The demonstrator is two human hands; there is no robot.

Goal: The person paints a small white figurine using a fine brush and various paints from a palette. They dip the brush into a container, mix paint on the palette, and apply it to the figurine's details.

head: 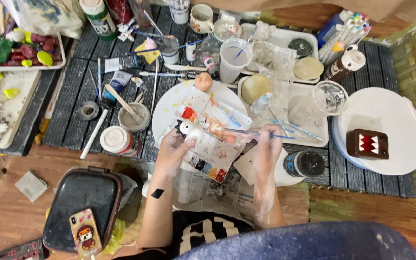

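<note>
Two bare hands work low over the dark slatted surface [68, 101]: the left hand [173, 150] has its grip closed around a small white figurine [189, 130], and the right hand [267, 150] pinches a thin blue-handled brush [261, 135] whose tip points toward that figurine. Just beyond them lies a paint-smeared palette sheet [214, 144] on a round white plate [169, 103]. Farther off stand a clear plastic cup [233, 60] and, to the right, a brown toothed block [367, 143] on a white disc [391, 115].

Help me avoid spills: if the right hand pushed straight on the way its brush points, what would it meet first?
Probably the small white figurine in the left hand; the right hand's brush points left toward it, though depth is unclear.
</note>
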